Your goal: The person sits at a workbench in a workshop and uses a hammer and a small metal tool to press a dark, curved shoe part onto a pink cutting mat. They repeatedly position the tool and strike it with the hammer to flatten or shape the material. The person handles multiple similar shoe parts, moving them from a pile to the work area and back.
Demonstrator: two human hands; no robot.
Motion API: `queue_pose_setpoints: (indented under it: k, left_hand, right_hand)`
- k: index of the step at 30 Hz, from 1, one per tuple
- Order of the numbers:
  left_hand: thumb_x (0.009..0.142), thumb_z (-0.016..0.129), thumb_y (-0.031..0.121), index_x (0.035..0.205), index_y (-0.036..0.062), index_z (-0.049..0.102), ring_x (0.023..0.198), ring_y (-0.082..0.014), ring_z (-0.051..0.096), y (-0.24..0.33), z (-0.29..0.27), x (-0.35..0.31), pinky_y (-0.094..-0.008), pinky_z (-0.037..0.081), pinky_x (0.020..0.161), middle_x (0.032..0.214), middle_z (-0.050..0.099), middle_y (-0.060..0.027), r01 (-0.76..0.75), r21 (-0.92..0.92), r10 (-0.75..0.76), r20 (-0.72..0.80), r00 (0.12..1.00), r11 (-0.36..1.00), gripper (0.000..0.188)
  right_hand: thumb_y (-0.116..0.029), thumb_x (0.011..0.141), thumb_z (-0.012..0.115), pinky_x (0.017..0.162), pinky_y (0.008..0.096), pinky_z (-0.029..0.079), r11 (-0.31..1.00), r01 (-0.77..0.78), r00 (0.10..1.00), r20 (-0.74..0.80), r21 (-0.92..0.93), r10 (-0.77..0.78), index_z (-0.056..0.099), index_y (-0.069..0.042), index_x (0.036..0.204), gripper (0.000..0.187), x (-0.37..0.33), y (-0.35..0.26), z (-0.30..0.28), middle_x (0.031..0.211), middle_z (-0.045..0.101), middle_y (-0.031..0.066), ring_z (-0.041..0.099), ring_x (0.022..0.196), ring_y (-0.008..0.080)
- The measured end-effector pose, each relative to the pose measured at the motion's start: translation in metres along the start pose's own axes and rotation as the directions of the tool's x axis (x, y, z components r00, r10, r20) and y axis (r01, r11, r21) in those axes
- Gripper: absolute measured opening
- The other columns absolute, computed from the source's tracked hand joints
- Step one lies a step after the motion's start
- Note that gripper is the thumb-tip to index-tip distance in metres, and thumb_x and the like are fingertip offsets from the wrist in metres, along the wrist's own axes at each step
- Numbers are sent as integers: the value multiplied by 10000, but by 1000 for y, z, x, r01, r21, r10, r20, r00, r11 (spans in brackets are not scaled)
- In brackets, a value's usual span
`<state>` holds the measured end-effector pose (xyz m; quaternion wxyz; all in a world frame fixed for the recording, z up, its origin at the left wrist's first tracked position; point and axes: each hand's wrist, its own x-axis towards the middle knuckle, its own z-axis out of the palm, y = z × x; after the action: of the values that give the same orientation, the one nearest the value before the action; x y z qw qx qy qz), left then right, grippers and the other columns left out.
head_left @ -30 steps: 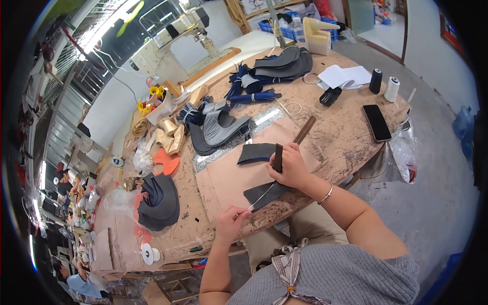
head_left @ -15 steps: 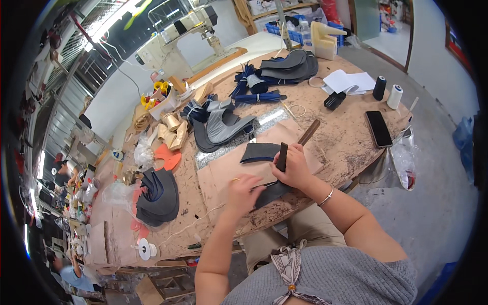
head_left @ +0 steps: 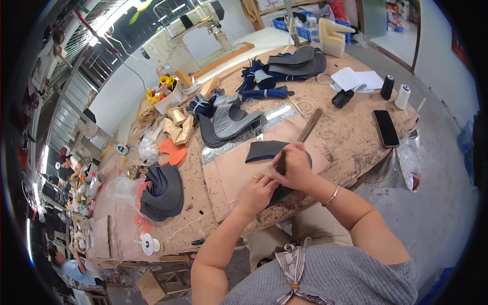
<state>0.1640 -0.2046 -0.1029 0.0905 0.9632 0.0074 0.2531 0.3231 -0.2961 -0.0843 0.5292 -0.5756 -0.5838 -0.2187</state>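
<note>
A curved dark grey piece with a blue edge (head_left: 262,150) lies on a pale brown board (head_left: 229,178) at the table's near side. My right hand (head_left: 294,166) is closed round a hammer (head_left: 309,126); its brown handle sticks out up and to the right, and its dark head shows partly beside the fingers. My left hand (head_left: 260,194) rests at the near end of the curved piece, its bent fingertips together at the piece's edge, close beside my right hand. Both hands cover much of the piece's middle and near part.
Left of the board sits a stack of similar grey pieces (head_left: 163,195), with a white spool (head_left: 149,245) nearer me. Farther back are more grey pieces (head_left: 231,124), blue bundles (head_left: 264,93) and a sewing machine (head_left: 178,46). A phone (head_left: 386,128) and thread cones (head_left: 402,96) stand right.
My left hand has moved right, to beside my right hand, and its fingers have come together. The hammer's head has tilted down. The whole view has shifted slightly.
</note>
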Motion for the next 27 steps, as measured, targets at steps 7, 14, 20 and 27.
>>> queue_pose_setpoints:
  k: [7, 14, 20, 27]
  left_hand:
    - [849, 677, 94, 916, 60, 674, 890, -288, 604, -1, 16, 8, -387, 508, 786, 898, 622, -86, 60, -18, -60, -9, 998, 998, 75]
    - [840, 661, 32, 926, 44, 685, 887, -307, 624, -10, 8, 8, -392, 522, 791, 946, 636, -97, 80, -234, -76, 26, 997, 969, 89]
    - [832, 667, 30, 912, 48, 683, 863, -303, 628, -7, 6, 8, -391, 523, 770, 927, 630, -95, 77, -182, -77, 8, 997, 980, 83]
    - [826, 672, 45, 877, 56, 667, 851, -298, 627, -6, 3, 11, -400, 522, 764, 895, 620, -92, 150, -126, -151, -3, 988, 981, 53]
  right_hand:
    - [-150, 735, 752, 823, 384, 411, 982, 58, 998, -13, -180, -61, 579, -100, 741, 181, 18, 5, -23, 695, 582, 27, 580, 716, 234]
    - [-152, 728, 762, 808, 392, 408, 996, -37, 993, 110, -81, 46, 583, -114, 735, 183, -3, 33, -22, 701, 599, 15, 579, 711, 236]
    - [-141, 733, 753, 802, 393, 418, 997, -69, 997, -32, -31, 68, 584, -112, 728, 172, -1, 9, -17, 693, 601, 23, 590, 729, 230]
    - [-150, 721, 763, 811, 402, 414, 991, 67, 995, -65, -119, -75, 592, -89, 730, 182, 9, 4, -16, 688, 589, 25, 588, 746, 237]
